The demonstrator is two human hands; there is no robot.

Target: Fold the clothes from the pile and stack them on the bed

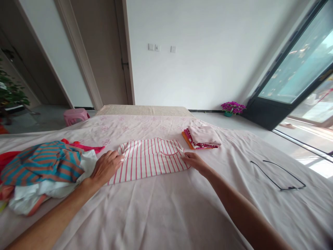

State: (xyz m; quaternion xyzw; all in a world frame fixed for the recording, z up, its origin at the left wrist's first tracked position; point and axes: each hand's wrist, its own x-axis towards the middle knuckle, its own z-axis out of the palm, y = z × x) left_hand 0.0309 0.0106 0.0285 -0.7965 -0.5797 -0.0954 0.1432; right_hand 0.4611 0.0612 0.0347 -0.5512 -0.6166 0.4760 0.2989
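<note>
Head view, looking forward and down across a bed. Showed a pale pink sheet (161, 208) covering the whole foreground. Found a striped garment (149, 159), white with thin red lines, lying flat near the middle of that sheet, partly folded into a rough rectangle, neckline toward its right end.

Caught the left hand (106, 166) resting palm down on the left edge of the striped garment, fingers loosely bent, tips touching the cloth, not clenched around anything. Caught the right hand (194, 160) at the opposite edge, fingertips on the fabric just below the neckline; could not tell whether pinching the cloth or only pressing it. Left the striped garment spanning the gap between the two hands, touched at both ends, with both bare forearms reaching in from the bottom of the frame.

Showed a loose pile of clothes (41, 166) just beside the left hand, topped by a teal and brown striped piece over white and red ones. Showed a small folded stack (201, 138) near the right hand but farther up the bed, pale pink on top, orange underneath. Showed a thin black wire shape (281, 177) lying well to the right on the sheet, too slight to identify. Beyond the bed, took in a pink stool (75, 115), a pot of purple flowers (232, 107) against the white wall, and a glass door (299, 69) on the right.
</note>
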